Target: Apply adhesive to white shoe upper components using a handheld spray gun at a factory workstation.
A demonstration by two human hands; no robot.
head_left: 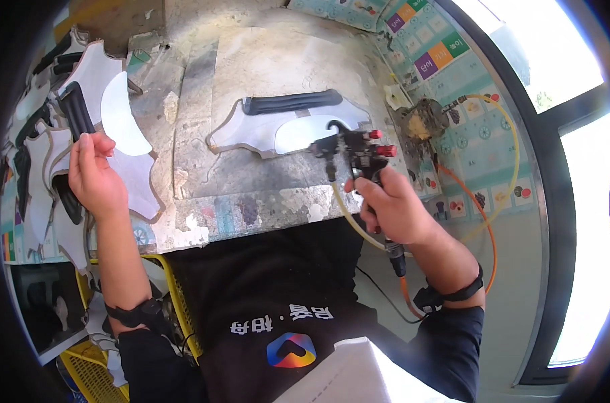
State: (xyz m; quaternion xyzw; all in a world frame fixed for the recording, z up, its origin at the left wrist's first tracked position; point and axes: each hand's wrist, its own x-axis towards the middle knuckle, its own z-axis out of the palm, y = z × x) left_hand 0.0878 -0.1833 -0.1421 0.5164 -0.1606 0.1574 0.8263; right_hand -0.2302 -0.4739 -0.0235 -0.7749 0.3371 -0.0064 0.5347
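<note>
We get strong daylight from right, through tall black-framed glass window (587,201); panes blown out to white. Paint-stained grey worktop (285,60) well lit, palest toward far side. Black cloth garment (251,289) sinks into deep shadow below worktop's front edge. We notice slight blur on black spray gun with red knobs (353,153). Straight lines bow toward rim; corners black; faint colour fringes far right.

Your spray gun (356,153) is black with red knobs (385,150); one hose (480,205) is orange, another (516,154) pale yellow. Before you, the light-grey panel (241,131) has a white patch (305,134) and a black strip (291,102). Your tabletop (196,161) is blotched grey and off-white, your wall covering (483,138) teal with printed fruit and wheels, your basket (178,295) yellow.
</note>
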